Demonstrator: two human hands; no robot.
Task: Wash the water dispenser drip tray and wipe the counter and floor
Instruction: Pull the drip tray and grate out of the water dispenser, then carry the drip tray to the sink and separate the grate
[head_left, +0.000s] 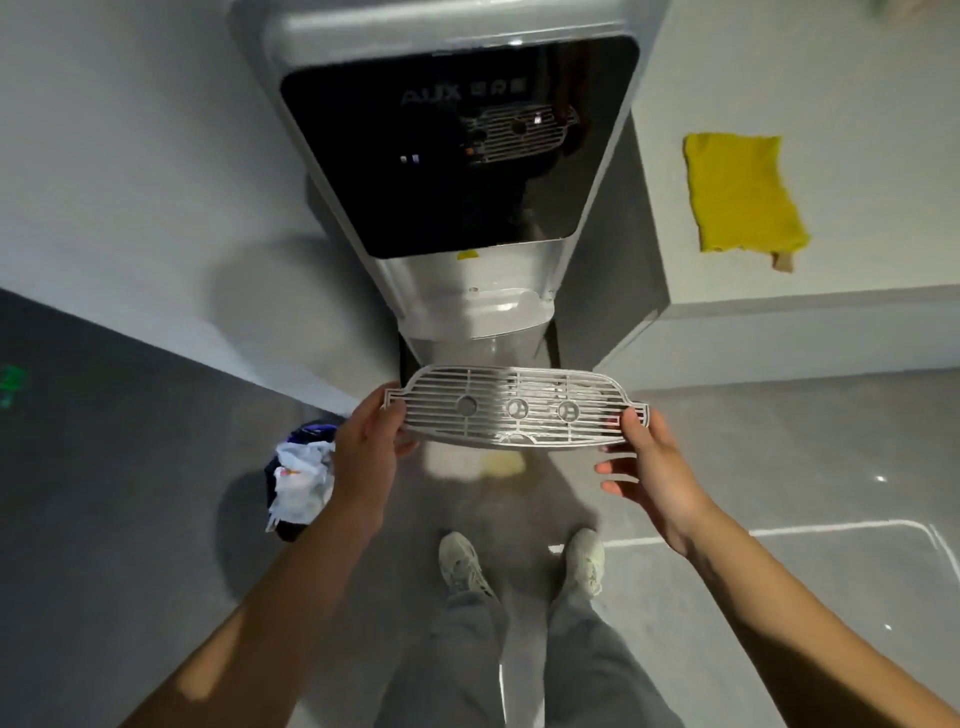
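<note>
The grate (514, 408) is a thin, flat piece of silvery metal with slotted bars, three round bosses along its middle and a small tab at each end. It is held level in the air just in front of the dispenser (457, 171), above the floor (779, 447). The left hand (366, 447) pinches its left tab, fingers closed on it; the right hand (657, 467) grips the right tab with thumb and forefinger, the other fingers spread loose below.

The dispenser has a glossy black front panel that mirrors the grate, and a pale grey body with a recessed bay. The floor is smooth grey tile with white lines. To the right, a white table (831, 291) carries a crumpled yellow cloth (740, 195). At left, a bin (301, 483) with a white bag stands by the wall. Two pale shoes (519, 564) stand below.
</note>
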